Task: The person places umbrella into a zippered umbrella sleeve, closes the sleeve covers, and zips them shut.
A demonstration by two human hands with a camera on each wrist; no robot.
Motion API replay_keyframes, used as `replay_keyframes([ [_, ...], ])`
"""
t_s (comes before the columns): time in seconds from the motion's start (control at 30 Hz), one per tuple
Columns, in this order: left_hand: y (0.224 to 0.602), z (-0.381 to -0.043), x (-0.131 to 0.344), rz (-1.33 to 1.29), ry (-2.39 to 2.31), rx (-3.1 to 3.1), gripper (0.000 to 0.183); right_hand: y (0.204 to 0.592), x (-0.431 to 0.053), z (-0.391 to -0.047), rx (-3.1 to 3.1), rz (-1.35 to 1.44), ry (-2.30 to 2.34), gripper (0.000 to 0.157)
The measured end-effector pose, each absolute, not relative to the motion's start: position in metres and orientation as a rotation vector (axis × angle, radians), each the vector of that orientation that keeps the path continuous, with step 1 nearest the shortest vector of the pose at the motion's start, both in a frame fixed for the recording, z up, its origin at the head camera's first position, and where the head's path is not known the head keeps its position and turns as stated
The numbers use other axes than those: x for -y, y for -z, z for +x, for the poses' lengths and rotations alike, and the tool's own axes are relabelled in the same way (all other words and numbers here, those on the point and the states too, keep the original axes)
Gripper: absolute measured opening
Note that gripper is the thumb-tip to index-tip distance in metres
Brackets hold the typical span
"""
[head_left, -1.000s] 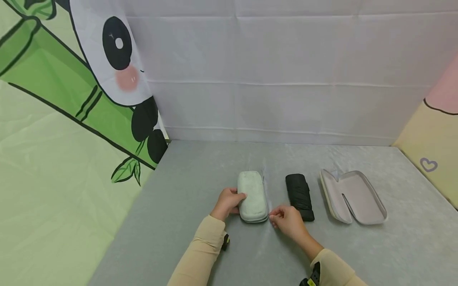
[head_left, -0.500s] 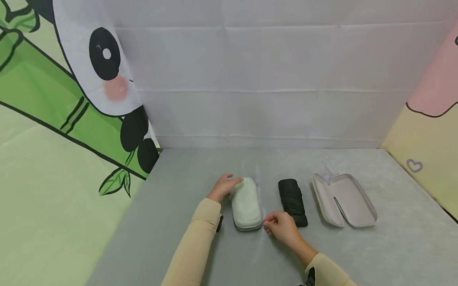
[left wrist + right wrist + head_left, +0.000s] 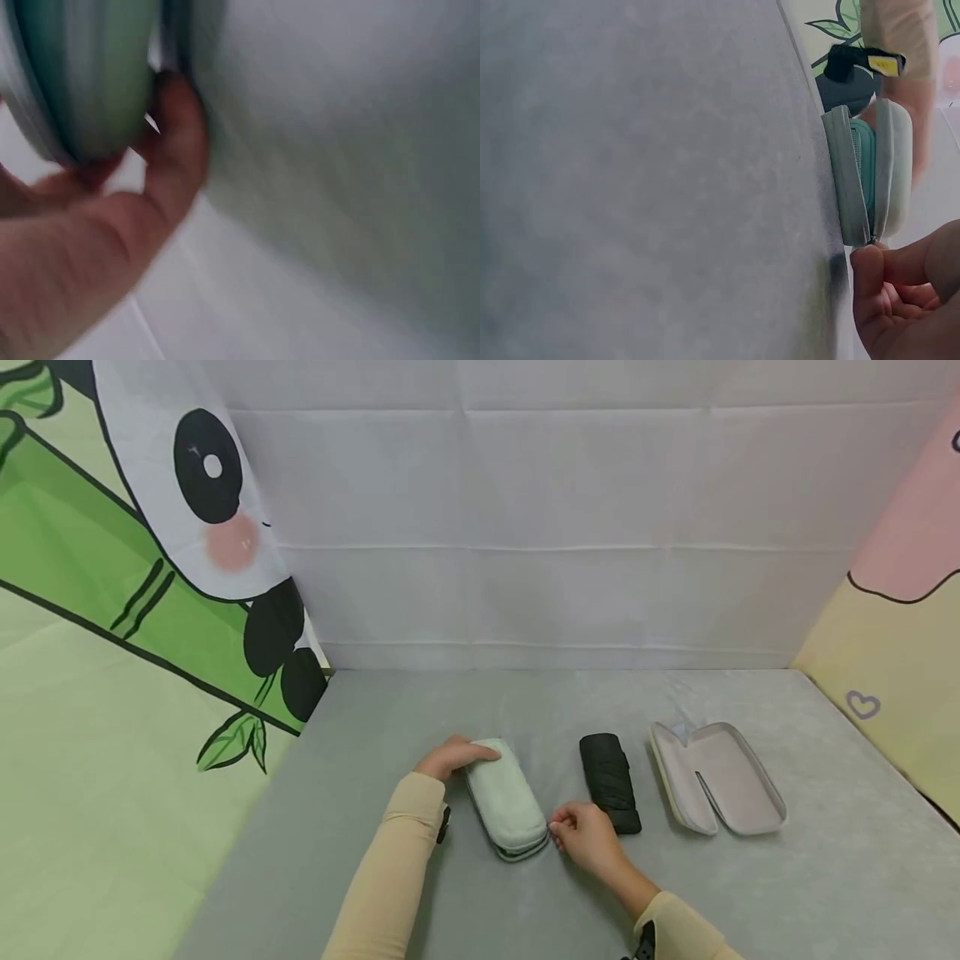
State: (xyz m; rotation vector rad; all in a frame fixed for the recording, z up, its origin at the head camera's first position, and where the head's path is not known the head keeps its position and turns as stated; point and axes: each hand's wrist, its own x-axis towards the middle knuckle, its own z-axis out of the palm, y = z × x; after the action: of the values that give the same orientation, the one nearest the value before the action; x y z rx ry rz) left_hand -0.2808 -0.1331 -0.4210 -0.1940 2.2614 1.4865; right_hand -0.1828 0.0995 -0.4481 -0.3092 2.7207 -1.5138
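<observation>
A pale green zip case (image 3: 510,797) lies slanted on the grey table in the head view. My left hand (image 3: 457,755) grips its far left end, the thumb lying over the top. Close up in the left wrist view, fingers (image 3: 184,127) of that hand curl at the edge of the case (image 3: 124,75), blurred. At the near right corner my right hand (image 3: 591,837) pinches the zipper pull, mostly hidden by the fingertips. The right wrist view shows the case's side (image 3: 900,165) parted along the zip, with a teal zipped item (image 3: 864,161) inside.
Right of the case lies a black rolled fabric bundle (image 3: 609,781), partly behind the right hand. Farther right rests an opened shallow case (image 3: 742,781) with a pale lining and clear plastic (image 3: 681,727) at its back edge. A white cloth (image 3: 525,527) hangs behind the table.
My left hand has shifted from the case's left side to its far end. The case has turned, its far end swinging left. The right hand keeps its pinch at the near corner.
</observation>
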Motion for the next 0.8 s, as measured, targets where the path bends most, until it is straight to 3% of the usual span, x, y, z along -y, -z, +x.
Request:
replay_keyframes([
  [0.27,0.407,-0.257,0.177,0.103,-1.230,-1.962,0.069,0.443,-0.100,-0.185,-2.731,-0.351,1.534,0.011],
  [0.4,0.400,-0.250,0.177,0.296,-1.030,-2.024,0.025,0.439,-0.098,-0.185,-2.746,-0.469,1.530,0.010],
  [0.53,0.395,-0.246,0.164,0.474,-0.814,-2.194,0.031,0.437,-0.097,-0.184,-2.785,-0.528,1.488,0.010],
  [0.67,0.390,-0.240,0.148,0.517,-0.619,-2.311,0.055,0.437,-0.097,-0.183,-2.796,-0.547,1.467,0.012],
  [0.8,0.382,-0.233,0.132,0.507,-0.487,-2.365,0.043,0.437,-0.095,-0.182,-2.790,-0.581,1.471,0.012],
])
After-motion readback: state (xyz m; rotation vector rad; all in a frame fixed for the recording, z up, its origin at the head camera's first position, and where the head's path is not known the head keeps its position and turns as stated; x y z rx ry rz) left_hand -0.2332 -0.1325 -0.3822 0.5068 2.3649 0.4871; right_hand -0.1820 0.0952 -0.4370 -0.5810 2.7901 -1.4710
